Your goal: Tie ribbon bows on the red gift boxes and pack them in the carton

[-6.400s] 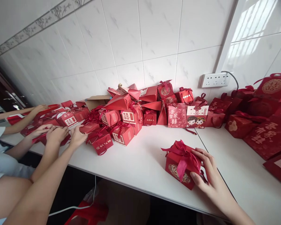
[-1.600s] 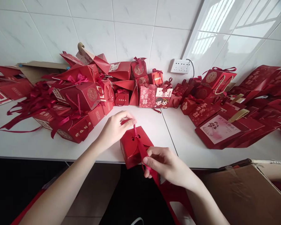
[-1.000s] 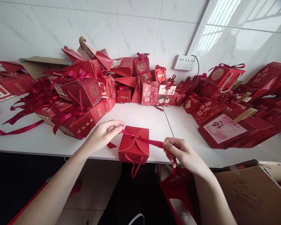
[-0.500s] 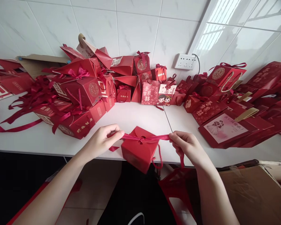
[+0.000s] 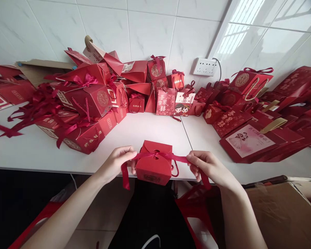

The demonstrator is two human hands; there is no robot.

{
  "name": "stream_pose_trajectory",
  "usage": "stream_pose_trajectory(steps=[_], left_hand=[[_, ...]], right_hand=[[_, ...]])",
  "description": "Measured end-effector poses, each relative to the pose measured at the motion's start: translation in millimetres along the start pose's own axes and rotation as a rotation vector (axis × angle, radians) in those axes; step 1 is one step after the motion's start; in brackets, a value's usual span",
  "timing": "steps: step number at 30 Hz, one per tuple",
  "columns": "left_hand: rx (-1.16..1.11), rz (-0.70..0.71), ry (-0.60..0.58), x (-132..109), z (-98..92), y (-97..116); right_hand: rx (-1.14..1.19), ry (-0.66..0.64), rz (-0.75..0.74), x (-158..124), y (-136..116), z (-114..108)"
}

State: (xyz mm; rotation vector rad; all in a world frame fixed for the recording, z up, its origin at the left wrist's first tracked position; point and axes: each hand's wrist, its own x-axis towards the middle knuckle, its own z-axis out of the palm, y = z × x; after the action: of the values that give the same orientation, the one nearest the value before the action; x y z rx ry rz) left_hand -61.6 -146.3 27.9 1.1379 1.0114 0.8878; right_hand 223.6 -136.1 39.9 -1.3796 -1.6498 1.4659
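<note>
“吾家有囍” on patterned bag (image 5: 166,103); pink label (image 5: 253,141), perhaps “我们结婚啦”

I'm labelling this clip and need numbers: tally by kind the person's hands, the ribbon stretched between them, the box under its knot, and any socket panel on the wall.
Hands: 2 (left hand, right hand)
Stretched ribbon: 1
Red box under the knot: 1
Socket panel: 1
Total: 5
</note>
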Motion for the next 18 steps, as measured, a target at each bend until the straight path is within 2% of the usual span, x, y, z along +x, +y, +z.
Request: stream_pose_trajectory(steps=[3,6,11,18], left_hand=[[-0.002,-0.013,-0.106,-3,4.9,1],[0.083,-0.012,-0.176,-3,4.9,5],[0.223,0.021,-0.153,2,-0.8,8],[0.115,0.070,-0.150,7,-10.0,-7]], right_hand=[[0.038,-0.119,0.019,-1,-4,3],[0.066,-0.110,-0.005,4,-7,9],[0.064,-0.098,-0.030,18,-10,16],[0.136,-0.113,-0.038,24,-1,10]])
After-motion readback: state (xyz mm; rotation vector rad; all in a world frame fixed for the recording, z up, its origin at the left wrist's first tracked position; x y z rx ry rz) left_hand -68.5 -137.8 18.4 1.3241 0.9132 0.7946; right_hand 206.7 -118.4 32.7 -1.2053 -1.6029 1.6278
